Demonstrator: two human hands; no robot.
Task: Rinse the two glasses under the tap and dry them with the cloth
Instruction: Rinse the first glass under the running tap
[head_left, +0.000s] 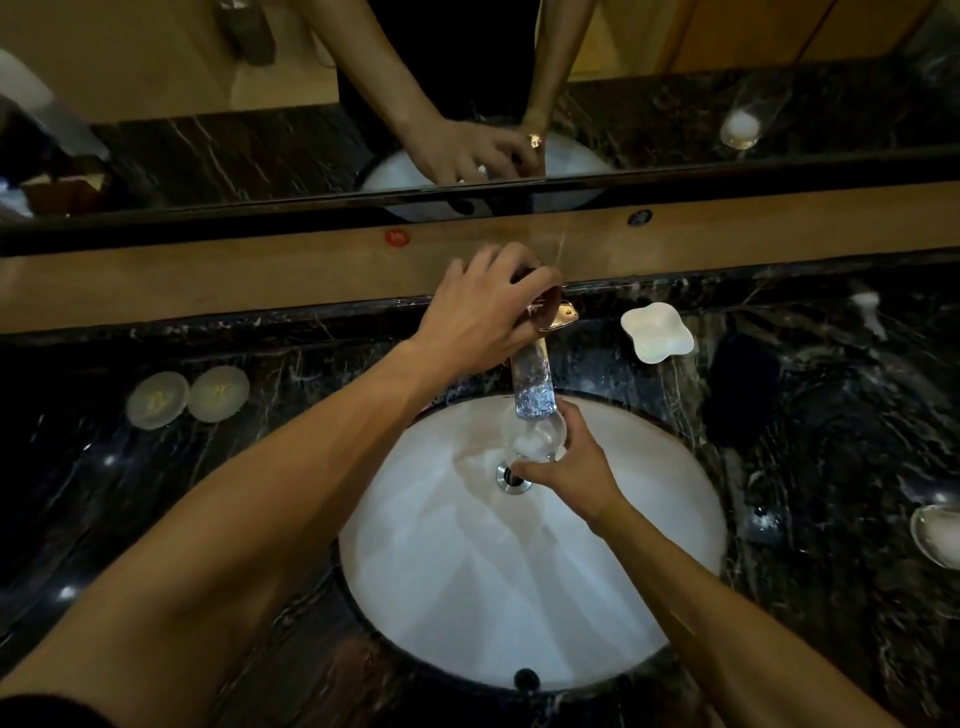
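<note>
My right hand grips a clear glass over the white sink, right under the tap spout, and water runs into it. My left hand grips the golden tap handle at the back of the sink. A second glass lies at the far right of the dark marble counter, partly blurred. A dark cloth lies on the counter right of the sink.
A white petal-shaped dish sits behind the sink to the right. Two round coasters lie on the left counter. Another white dish is at the right edge. A mirror rises behind a wooden ledge.
</note>
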